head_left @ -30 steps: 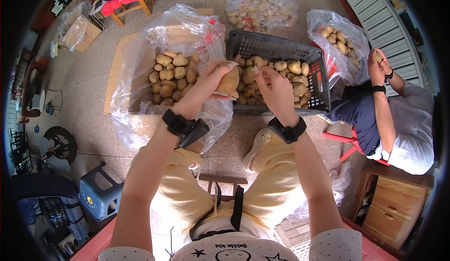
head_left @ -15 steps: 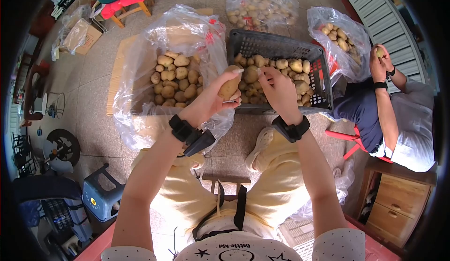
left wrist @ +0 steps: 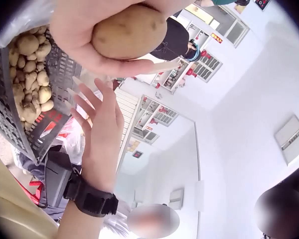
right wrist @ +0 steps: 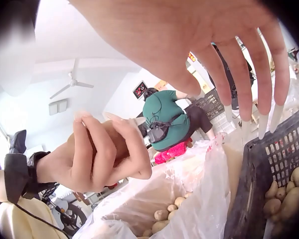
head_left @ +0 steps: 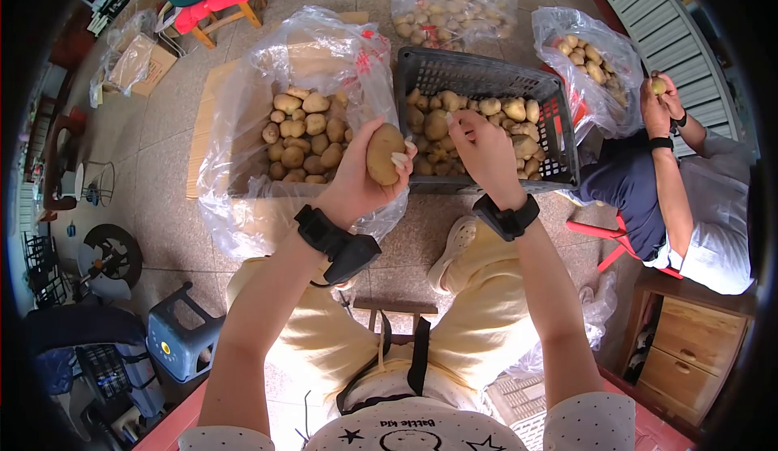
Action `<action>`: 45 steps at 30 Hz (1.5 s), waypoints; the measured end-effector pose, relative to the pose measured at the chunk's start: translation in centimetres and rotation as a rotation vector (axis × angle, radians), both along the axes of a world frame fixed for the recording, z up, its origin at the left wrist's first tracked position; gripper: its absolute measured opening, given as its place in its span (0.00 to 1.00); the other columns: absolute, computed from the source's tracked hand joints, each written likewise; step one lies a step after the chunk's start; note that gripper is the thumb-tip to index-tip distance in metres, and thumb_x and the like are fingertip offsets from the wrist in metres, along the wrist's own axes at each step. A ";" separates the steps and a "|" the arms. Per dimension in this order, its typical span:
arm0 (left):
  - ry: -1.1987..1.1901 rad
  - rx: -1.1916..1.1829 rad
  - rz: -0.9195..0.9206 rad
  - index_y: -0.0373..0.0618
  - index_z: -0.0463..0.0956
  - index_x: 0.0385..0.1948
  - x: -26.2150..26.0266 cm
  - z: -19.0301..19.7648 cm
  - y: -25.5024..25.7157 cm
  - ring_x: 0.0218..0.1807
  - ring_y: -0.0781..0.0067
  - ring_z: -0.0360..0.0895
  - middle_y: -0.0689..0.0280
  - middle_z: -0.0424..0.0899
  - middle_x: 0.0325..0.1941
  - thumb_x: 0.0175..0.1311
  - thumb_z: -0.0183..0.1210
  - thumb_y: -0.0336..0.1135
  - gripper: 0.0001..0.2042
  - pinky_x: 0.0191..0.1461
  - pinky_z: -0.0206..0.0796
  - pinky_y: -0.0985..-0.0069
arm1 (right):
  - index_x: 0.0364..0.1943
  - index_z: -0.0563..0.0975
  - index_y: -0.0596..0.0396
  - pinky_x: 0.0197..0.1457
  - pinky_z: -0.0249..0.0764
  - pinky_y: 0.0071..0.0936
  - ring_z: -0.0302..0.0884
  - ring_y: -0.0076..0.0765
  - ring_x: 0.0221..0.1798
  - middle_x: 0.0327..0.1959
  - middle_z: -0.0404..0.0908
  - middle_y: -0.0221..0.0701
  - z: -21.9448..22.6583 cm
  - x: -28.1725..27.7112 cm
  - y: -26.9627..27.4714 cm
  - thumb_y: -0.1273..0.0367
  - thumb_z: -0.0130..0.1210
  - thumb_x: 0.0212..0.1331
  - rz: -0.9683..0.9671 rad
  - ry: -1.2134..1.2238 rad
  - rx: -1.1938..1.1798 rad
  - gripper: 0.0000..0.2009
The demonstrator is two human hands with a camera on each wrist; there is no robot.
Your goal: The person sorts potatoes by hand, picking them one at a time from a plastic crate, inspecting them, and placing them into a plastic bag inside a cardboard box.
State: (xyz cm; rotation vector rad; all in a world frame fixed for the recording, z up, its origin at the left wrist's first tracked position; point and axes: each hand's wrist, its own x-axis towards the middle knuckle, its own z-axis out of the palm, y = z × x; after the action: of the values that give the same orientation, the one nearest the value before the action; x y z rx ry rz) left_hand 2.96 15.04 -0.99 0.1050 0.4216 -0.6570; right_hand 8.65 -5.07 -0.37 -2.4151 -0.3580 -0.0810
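One potato (head_left: 387, 154) is gripped in the left hand (head_left: 359, 177) – the right hand's (head_left: 489, 158) fingers hang apart near a crate (head_left: 478, 68) on tiled floor (head_left: 405, 236), amid white walls (left wrist: 244, 99).

The left forearm (head_left: 263, 321) and right forearm (head_left: 555, 313) reach forward, angling inward. The left hand (head_left: 362, 177) is palm up, its fingers (right wrist: 105, 149) bent in a curled grip. The right hand (head_left: 489, 158) is just beside it, apart, palm downward, fingers (right wrist: 262, 94) extended and slightly spread.
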 end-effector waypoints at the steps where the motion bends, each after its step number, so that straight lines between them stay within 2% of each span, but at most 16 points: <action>1: -0.023 0.042 0.030 0.40 0.68 0.39 0.0 0.3 0.0 0.36 0.75 0.75 0.64 0.74 0.39 0.61 0.57 0.48 0.19 0.38 0.72 0.82 | 0.37 0.78 0.51 0.34 0.75 0.40 0.80 0.48 0.31 0.28 0.82 0.37 -0.1 0.0 0.0 0.61 0.51 0.59 0.006 -0.013 0.004 0.11; 2: -0.046 0.085 0.061 0.39 0.68 0.40 0.0 0.6 -0.1 0.38 0.73 0.75 0.63 0.74 0.40 0.61 0.58 0.47 0.19 0.43 0.73 0.79 | 0.37 0.78 0.51 0.34 0.75 0.40 0.80 0.48 0.31 0.28 0.82 0.37 -0.1 0.0 0.0 0.61 0.51 0.59 0.012 -0.027 0.008 0.11; 3: -0.046 0.086 0.061 0.39 0.68 0.40 0.0 1.4 -0.4 0.38 0.73 0.75 0.63 0.74 0.40 0.61 0.58 0.47 0.19 0.43 0.73 0.79 | 0.37 0.78 0.51 0.34 0.75 0.40 0.80 0.48 0.31 0.28 0.82 0.37 -0.1 0.0 0.0 0.61 0.51 0.59 0.012 -0.027 0.009 0.11; 5: 0.032 0.310 0.162 0.39 0.68 0.43 -0.1 2.9 -1.1 0.44 0.68 0.75 0.62 0.74 0.42 0.62 0.56 0.48 0.20 0.56 0.71 0.72 | 0.37 0.78 0.51 0.34 0.75 0.40 0.80 0.49 0.31 0.27 0.82 0.37 0.0 -0.1 0.0 0.61 0.51 0.60 0.008 -0.030 0.007 0.11; 6: 0.033 0.311 0.161 0.39 0.68 0.43 -0.1 2.9 -0.8 0.44 0.68 0.75 0.62 0.74 0.42 0.62 0.56 0.48 0.20 0.56 0.71 0.72 | 0.37 0.78 0.51 0.34 0.75 0.40 0.80 0.49 0.31 0.27 0.82 0.37 0.1 -0.1 0.0 0.61 0.51 0.60 0.007 -0.030 0.008 0.11; 8: -0.075 0.380 0.134 0.38 0.69 0.43 -0.3 2.9 0.0 0.50 0.66 0.74 0.62 0.75 0.43 0.63 0.55 0.49 0.21 0.64 0.65 0.65 | 0.37 0.78 0.51 0.34 0.75 0.40 0.80 0.49 0.31 0.28 0.83 0.37 0.2 -0.2 -0.1 0.60 0.51 0.60 0.006 -0.017 -0.016 0.11; 12: -0.129 0.408 0.130 0.37 0.70 0.44 -0.1 2.0 0.5 0.49 0.66 0.75 0.63 0.76 0.43 0.64 0.54 0.50 0.21 0.60 0.69 0.66 | 0.37 0.78 0.51 0.34 0.75 0.40 0.80 0.48 0.32 0.29 0.83 0.37 -0.2 -0.2 -0.3 0.60 0.51 0.60 0.015 -0.016 0.002 0.11; 14: -0.042 0.479 0.023 0.38 0.70 0.43 0.0 2.3 0.4 0.43 0.68 0.77 0.63 0.77 0.41 0.65 0.52 0.50 0.21 0.56 0.72 0.68 | 0.38 0.78 0.51 0.35 0.75 0.39 0.81 0.48 0.33 0.29 0.83 0.36 -0.5 -0.1 -0.5 0.61 0.51 0.60 0.014 -0.019 -0.005 0.11; 20: -0.062 0.435 0.074 0.36 0.70 0.45 -0.3 0.8 0.3 0.37 0.72 0.78 0.65 0.77 0.39 0.66 0.50 0.52 0.23 0.51 0.73 0.72 | 0.40 0.78 0.51 0.38 0.75 0.37 0.81 0.46 0.34 0.30 0.83 0.35 -0.2 0.1 -0.6 0.62 0.51 0.59 0.035 0.004 0.023 0.11; 27: -0.056 0.418 0.137 0.36 0.69 0.45 -0.3 2.7 -0.2 0.38 0.73 0.77 0.65 0.77 0.38 0.66 0.49 0.51 0.22 0.50 0.73 0.75 | 0.39 0.79 0.52 0.36 0.75 0.35 0.81 0.45 0.33 0.28 0.83 0.36 0.2 -0.1 -0.5 0.61 0.51 0.60 0.057 0.028 0.027 0.12; 30: -0.120 0.442 0.111 0.37 0.69 0.45 -0.2 2.9 -0.3 0.39 0.74 0.76 0.64 0.76 0.38 0.65 0.51 0.50 0.21 0.50 0.73 0.76 | 0.36 0.79 0.53 0.36 0.76 0.32 0.82 0.43 0.33 0.28 0.83 0.38 0.3 -0.2 -0.5 0.59 0.50 0.62 0.038 0.043 0.027 0.13; 33: -0.216 0.522 0.171 0.40 0.69 0.42 -0.9 3.4 -0.5 0.40 0.78 0.75 0.66 0.74 0.38 0.62 0.57 0.42 0.15 0.54 0.71 0.77 | 0.36 0.79 0.54 0.36 0.76 0.32 0.83 0.42 0.34 0.27 0.82 0.39 0.5 -0.4 -0.4 0.60 0.50 0.62 0.040 0.048 0.003 0.13; 34: -0.323 0.477 0.154 0.43 0.70 0.40 -1.0 3.1 -0.2 0.41 0.78 0.74 0.67 0.73 0.37 0.62 0.58 0.40 0.13 0.55 0.70 0.78 | 0.37 0.79 0.54 0.36 0.76 0.31 0.83 0.42 0.34 0.27 0.82 0.39 0.3 -0.3 -0.4 0.60 0.51 0.62 0.045 0.048 0.023 0.13; 38: -0.370 0.641 0.035 0.43 0.71 0.42 -1.0 4.0 0.2 0.41 0.79 0.74 0.68 0.73 0.38 0.61 0.59 0.40 0.14 0.53 0.69 0.80 | 0.36 0.79 0.55 0.36 0.76 0.31 0.83 0.40 0.33 0.27 0.82 0.39 1.1 -0.5 -0.2 0.61 0.52 0.61 0.035 0.098 -0.008 0.12; 43: -0.325 0.724 0.078 0.42 0.70 0.44 -1.3 5.1 0.0 0.42 0.78 0.75 0.68 0.74 0.40 0.59 0.61 0.45 0.19 0.51 0.70 0.80 | 0.36 0.79 0.55 0.35 0.76 0.30 0.83 0.39 0.32 0.27 0.82 0.39 0.6 -0.4 -0.2 0.62 0.52 0.61 0.053 0.054 -0.003 0.11; 45: -0.342 0.746 -0.008 0.43 0.69 0.45 -1.2 5.7 0.1 0.44 0.77 0.75 0.66 0.74 0.42 0.60 0.59 0.46 0.19 0.51 0.70 0.80 | 0.36 0.79 0.55 0.35 0.76 0.30 0.83 0.40 0.32 0.27 0.82 0.38 0.6 -0.5 -0.2 0.62 0.52 0.61 0.068 0.058 0.004 0.12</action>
State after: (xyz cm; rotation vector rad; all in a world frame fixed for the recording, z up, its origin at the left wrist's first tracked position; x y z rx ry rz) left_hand 1.74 15.09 4.70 0.9146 0.3165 -0.4492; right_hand 8.18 -5.26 0.27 -2.3929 -0.4124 0.0191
